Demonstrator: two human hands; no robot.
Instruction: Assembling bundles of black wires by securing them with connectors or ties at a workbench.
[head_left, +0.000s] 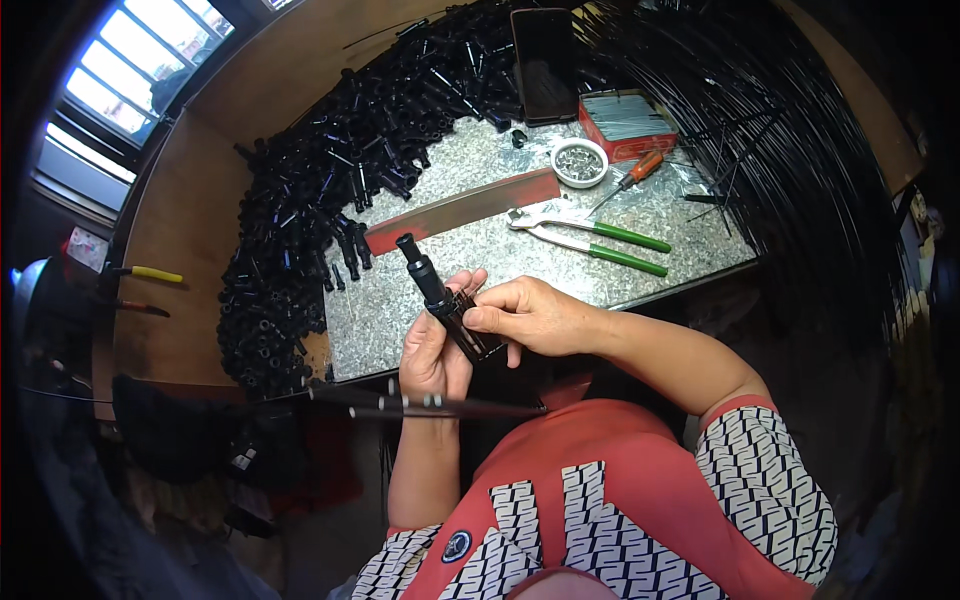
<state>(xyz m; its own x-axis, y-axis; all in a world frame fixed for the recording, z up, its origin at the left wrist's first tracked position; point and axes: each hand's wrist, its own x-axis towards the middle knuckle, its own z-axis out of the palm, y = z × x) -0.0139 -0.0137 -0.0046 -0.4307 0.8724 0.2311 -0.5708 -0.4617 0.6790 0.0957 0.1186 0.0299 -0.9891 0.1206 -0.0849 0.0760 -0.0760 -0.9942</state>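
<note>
A black stepped tubular part (426,282) is held up at a slant in both hands, over the near edge of a speckled grey desk (455,165). Its narrower end is pointed up and to the left, and narrow dark strips are seen along its lower end; whether these are separate rods cannot be told. The lower part is gripped from the left by the left hand (432,355), with the thumb laid along it and fingertips shown beyond it. The same lower end is pinched from the right by the right hand (530,315), its thumb and bent forefinger pressed against the strips.

Beyond the hands, a long reddish strip (465,209) is laid across the desk. To its right, green-handled pincers (600,231) are set down with their handles spread. Behind them, small shiny pieces (578,160) are held in a round white bowl (580,186), and an orange-handled screwdriver (629,181) is laid beside it. Thin grey rods (618,108) are packed in a red box (642,148), next to a dark smartphone (545,65).

The left and back of the desk are covered by a heap of black tubular pieces (300,190). Long thin black rods (790,130) are massed along the right.
</note>
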